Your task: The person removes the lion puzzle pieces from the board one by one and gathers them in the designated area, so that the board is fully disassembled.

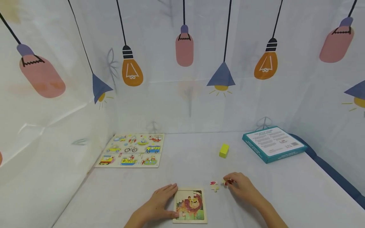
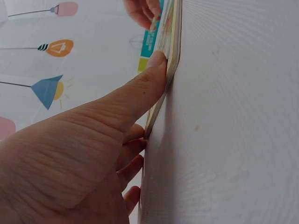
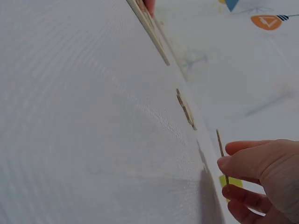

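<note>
A small wooden tray puzzle [image 1: 190, 221] with a lion picture lies flat at the front middle; its upper left part shows bare wood. My left hand [image 1: 159, 202] steadies its left side, the thumb pressing on the frame near the lower corner and the other fingers stretched along the edge. To the right, my right hand [image 1: 243, 189] pinches a jigsaw piece [image 3: 219, 144] with red on its face, thumb against fingertips. In the right wrist view that piece stands on edge, just above the tabletop. Another loose jigsaw piece [image 1: 214, 186] lies between the tray and my right hand.
Behind my right hand stands a yellow block [image 1: 224, 150]. A teal and white box [image 1: 273, 144] lies at the back right, beside a dark blue strip [image 1: 328, 167]. At the back left is a vehicle puzzle board [image 1: 137, 154]. Printed white sheets [image 1: 159, 104] wall in the table.
</note>
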`<state>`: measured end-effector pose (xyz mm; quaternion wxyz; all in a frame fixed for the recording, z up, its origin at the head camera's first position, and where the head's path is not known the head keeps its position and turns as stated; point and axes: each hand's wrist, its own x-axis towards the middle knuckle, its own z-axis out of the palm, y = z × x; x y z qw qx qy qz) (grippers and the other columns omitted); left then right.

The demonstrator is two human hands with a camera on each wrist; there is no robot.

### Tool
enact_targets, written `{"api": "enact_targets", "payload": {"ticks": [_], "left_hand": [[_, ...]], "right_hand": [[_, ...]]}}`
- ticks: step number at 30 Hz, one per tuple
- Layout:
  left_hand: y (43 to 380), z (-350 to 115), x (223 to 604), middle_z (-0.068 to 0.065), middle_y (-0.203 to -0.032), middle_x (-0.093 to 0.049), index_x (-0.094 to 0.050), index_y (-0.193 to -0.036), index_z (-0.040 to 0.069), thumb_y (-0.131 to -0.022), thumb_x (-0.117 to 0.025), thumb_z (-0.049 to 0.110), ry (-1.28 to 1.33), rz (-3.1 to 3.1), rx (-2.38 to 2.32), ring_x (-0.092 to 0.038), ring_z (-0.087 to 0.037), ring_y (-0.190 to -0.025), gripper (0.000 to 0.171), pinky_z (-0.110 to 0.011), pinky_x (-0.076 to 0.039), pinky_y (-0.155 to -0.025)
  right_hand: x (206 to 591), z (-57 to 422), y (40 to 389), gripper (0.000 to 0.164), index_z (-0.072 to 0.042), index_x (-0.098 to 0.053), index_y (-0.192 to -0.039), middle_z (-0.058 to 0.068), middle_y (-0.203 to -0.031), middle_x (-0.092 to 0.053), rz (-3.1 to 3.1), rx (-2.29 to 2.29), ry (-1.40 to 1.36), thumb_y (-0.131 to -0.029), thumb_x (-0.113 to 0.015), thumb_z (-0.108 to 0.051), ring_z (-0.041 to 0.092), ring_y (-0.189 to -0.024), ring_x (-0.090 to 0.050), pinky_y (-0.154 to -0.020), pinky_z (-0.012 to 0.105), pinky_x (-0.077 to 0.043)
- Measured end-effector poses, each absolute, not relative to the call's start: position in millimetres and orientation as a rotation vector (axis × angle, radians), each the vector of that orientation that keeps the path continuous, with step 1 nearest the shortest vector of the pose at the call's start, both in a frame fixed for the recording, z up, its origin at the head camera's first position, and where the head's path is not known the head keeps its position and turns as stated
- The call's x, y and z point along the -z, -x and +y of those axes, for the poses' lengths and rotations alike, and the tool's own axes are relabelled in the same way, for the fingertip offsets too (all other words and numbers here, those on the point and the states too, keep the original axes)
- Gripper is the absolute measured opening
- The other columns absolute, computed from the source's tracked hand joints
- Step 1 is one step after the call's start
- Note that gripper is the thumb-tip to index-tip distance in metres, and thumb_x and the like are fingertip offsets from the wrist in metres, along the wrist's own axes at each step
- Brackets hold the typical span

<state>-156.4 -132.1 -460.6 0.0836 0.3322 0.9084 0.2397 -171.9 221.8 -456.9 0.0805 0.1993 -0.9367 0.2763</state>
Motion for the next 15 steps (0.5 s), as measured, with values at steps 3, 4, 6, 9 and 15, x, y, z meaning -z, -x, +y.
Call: {"api": "enact_targets", "payload": {"ticks": [3,4,6,9,15], "left_hand": [[155.2,-132.2,461.1,-0.013,-0.142,-0.037,-0.039,-0.137,0.001,-0.073,-0.064,0.059,-1.003,2.714,-0.721,-0.032,-0.032,-0.130,0.090,-0.055,-0.027,-0.100],[154.9,-132.2,461.4,-0.013,-0.142,-0.037,-0.039,-0.137,0.001,-0.073,-0.064,0.059,-1.004,2.714,-0.722,-0.032,-0.032,-0.129,0.090,-0.055,-0.027,-0.100],[154.4,-132.2,461.9,-0.013,-0.142,-0.037,-0.039,-0.137,0.001,-0.073,-0.064,0.059,-1.007,2.716,-0.724,-0.032,-0.032,-0.129,0.090,-0.055,-0.027,-0.100],[154.1,-132.3,462.3,-0.013,-0.142,-0.038,-0.039,-0.137,0.000,-0.073,-0.064,0.059,-1.011,2.722,-0.718,-0.032,-0.033,-0.129,0.090,-0.055,-0.027,-0.100],[155.4,-131.9,461.2,-0.011,-0.143,-0.036,-0.038,-0.138,0.002,-0.072,-0.065,0.059,-0.980,2.732,-0.712,-0.030,-0.031,-0.131,0.091,-0.053,-0.025,-0.102]], "right_hand": [[458.3,224.6,169.8,0.030,-0.007,-0.065,-0.103,-0.001,-0.097,-0.065,-2.800,-0.828,-0.622,-0.075,-0.068,0.004,0.018,-0.088,-0.058,-0.077,0.035,-0.050],[459.0,224.9,169.6,0.031,-0.007,-0.065,-0.104,-0.002,-0.097,-0.064,-2.807,-0.841,-0.614,-0.076,-0.068,0.003,0.017,-0.088,-0.057,-0.077,0.035,-0.050],[460.8,226.0,169.5,0.034,-0.006,-0.063,-0.108,-0.003,-0.096,-0.064,-2.817,-0.855,-0.610,-0.076,-0.069,0.002,0.013,-0.086,-0.057,-0.077,0.034,-0.050],[462.7,226.3,170.2,0.038,-0.005,-0.061,-0.112,-0.005,-0.093,-0.063,-2.829,-0.883,-0.599,-0.076,-0.070,0.001,0.010,-0.083,-0.056,-0.077,0.033,-0.050],[461.9,226.1,170.8,0.037,-0.006,-0.062,-0.110,-0.006,-0.096,-0.064,-2.848,-0.914,-0.540,-0.074,-0.070,0.002,0.010,-0.085,-0.056,-0.080,0.035,-0.050]]}}
